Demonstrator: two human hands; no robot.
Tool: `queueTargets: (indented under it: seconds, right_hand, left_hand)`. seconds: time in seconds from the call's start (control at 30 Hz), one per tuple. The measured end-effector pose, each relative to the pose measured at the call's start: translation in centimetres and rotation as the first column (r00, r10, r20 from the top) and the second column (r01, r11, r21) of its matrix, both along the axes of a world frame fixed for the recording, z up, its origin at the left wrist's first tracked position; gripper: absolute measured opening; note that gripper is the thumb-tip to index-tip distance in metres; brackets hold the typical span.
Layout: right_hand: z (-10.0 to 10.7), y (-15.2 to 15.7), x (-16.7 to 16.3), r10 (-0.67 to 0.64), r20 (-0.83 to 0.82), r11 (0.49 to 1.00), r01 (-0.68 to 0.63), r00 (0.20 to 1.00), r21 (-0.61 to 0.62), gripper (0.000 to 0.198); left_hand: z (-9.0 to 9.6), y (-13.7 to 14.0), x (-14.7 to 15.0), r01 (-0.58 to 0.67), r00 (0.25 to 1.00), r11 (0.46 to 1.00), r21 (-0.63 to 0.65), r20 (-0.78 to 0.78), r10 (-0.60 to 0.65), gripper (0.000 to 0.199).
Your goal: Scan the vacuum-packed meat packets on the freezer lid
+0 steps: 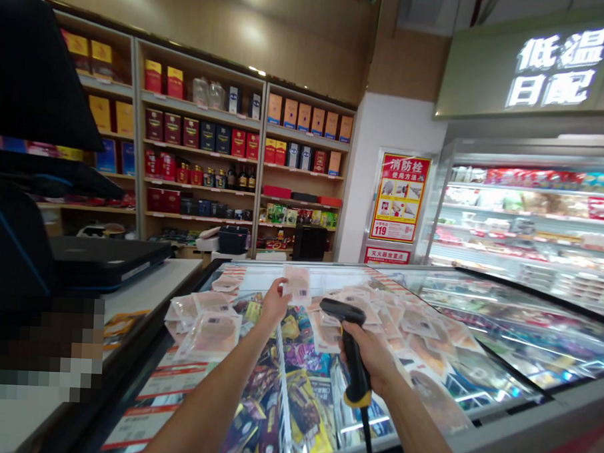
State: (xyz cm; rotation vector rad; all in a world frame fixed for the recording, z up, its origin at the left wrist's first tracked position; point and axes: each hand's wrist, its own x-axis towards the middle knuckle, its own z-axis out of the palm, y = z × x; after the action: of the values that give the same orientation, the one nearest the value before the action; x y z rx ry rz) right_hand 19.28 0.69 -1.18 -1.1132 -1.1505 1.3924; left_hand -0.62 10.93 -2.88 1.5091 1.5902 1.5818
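Note:
My left hand (275,297) is closed on the edge of a small clear plastic packet (298,284) with a dark label, raised over the freezer's glass top. In my right hand (369,353) is a black and yellow barcode scanner (356,362), its head tilted toward the left and its cord hanging down. Beneath the scanner and to its right, a spread of similar flat packets (428,322) covers the glass. A smaller group of packets (212,333) lies to the left of my left forearm. What the packets contain is hard to make out.
Under the glass of the chest freezer (514,416) are colourful bagged goods (304,413). At left stands a counter (154,283) with a black device (110,258). Behind are shelves of boxes (201,132), and a lit refrigerated display (527,216) is at right.

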Motion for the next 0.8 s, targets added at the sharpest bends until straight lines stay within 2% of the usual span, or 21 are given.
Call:
queueTargets:
  seconds: [0.23,0.43,0.63,0.8]
  right_hand:
    - [0.0,1.0,4.4,-0.184,-0.048,0.983,0.182,0.982,-0.029,0.025]
    - [0.7,0.7,9.5,-0.320,-0.077,0.947,0.316,0.944,-0.052,0.023]
    - [0.6,0.1,13.7,-0.453,-0.050,0.888,0.447,0.890,-0.106,0.025]
    - [-0.1,0.0,15.6,-0.491,-0.072,0.870,0.484,0.868,-0.098,0.026]
  left_hand:
    - [0.2,0.3,3.2,0.069,0.997,0.997,-0.020,0.032,-0.068,0.028]
    - [0.6,1.1,8.5,0.153,0.988,0.986,-0.066,0.031,-0.152,0.030]
    - [1.1,1.2,13.5,0.200,0.979,0.974,-0.103,-0.027,-0.204,0.031]
    - [0.9,1.3,16.0,0.254,0.958,0.959,-0.128,-0.106,-0.267,0.030]
